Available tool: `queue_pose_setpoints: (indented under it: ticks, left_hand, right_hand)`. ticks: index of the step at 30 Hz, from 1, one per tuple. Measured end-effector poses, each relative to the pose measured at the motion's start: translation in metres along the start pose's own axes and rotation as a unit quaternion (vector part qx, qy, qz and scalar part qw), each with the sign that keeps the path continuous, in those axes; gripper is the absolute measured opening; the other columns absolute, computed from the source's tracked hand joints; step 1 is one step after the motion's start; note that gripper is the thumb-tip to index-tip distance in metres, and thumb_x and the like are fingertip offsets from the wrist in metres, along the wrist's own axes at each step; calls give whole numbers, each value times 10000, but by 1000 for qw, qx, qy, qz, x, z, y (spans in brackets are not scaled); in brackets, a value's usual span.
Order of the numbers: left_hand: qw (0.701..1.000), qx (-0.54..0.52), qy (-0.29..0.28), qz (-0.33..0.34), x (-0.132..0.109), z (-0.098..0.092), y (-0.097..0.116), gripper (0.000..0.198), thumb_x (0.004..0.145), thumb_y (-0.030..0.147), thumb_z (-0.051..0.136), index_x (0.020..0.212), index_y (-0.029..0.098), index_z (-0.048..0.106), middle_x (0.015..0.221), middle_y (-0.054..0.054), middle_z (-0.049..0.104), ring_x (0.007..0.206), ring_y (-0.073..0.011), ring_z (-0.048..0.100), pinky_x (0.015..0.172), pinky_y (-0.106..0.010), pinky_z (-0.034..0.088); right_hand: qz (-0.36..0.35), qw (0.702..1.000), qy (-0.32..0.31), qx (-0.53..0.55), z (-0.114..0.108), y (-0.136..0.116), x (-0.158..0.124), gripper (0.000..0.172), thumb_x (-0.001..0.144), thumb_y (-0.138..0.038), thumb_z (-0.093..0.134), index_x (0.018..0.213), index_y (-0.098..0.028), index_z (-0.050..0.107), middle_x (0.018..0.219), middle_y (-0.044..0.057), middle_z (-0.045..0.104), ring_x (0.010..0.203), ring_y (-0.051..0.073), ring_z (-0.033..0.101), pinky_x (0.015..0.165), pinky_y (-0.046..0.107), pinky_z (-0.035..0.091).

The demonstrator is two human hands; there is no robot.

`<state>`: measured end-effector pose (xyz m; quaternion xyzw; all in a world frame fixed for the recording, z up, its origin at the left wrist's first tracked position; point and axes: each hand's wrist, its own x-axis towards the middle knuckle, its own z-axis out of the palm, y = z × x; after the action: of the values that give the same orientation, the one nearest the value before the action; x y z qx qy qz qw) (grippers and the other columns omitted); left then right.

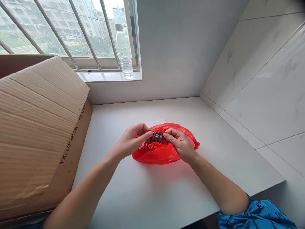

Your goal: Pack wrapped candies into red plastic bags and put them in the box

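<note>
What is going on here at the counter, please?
A person pinches a small dark-red wrapped packet by its ends, left hand and right hand, just above a red plastic bag lying on the white counter. A cardboard box stands to the left; a water bottle sits on the windowsill.

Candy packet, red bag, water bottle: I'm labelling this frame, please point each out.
candy packet (157, 137), head view, dark middle of the wrapper.
red bag (162, 157), head view, bare front edge.
water bottle (124, 54), head view, clear ribbed body.

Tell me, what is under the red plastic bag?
The white counter, and a white sheet whose edge peeks out at the red bag's far side. The bag covers the rest of it.
</note>
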<state>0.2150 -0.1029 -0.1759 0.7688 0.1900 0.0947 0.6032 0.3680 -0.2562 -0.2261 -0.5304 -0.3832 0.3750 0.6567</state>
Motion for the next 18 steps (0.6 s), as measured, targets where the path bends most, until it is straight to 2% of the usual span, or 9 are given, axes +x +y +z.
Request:
queue_pose_setpoints:
  ticks: [8, 11, 14, 18]
  left_hand:
    - [1000, -4, 28, 4, 2, 3, -6, 342, 889, 503, 637, 875, 163, 602, 793, -32, 668, 696, -133, 587, 631, -263, 474]
    - [1000, 0, 29, 11, 3, 3, -6, 345, 895, 511, 623, 887, 167, 600, 803, -34, 671, 713, -144, 606, 644, -275, 491]
    - [1000, -1, -6, 1, 2, 2, -3, 348, 887, 498, 639, 1025, 181, 602, 824, -34, 674, 752, -167, 642, 671, -299, 511]
    - [998, -3, -55, -16, 0, 3, -2, 378, 870, 427, 680, 1149, 200, 565, 870, -33, 683, 782, -174, 665, 736, -336, 526]
  right_hand:
    - [-3, 999, 3, -51, 2, -3, -1, 377, 971, -517, 501, 763, -221, 607, 748, -1, 578, 722, 147, 551, 718, 302, 489]
    - [-7, 998, 1, -57, 2, -1, 0, 324, 945, -509, 558, 802, -223, 611, 765, -3, 599, 733, 146, 569, 727, 305, 502]
    - [-19, 998, 19, -58, 1, 1, 0, 266, 912, -474, 629, 825, -223, 615, 770, -10, 614, 744, 143, 585, 737, 301, 510]
    - [-14, 997, 32, -66, 0, 0, 0, 310, 917, -507, 607, 794, -222, 602, 740, -10, 613, 711, 140, 585, 710, 295, 512]
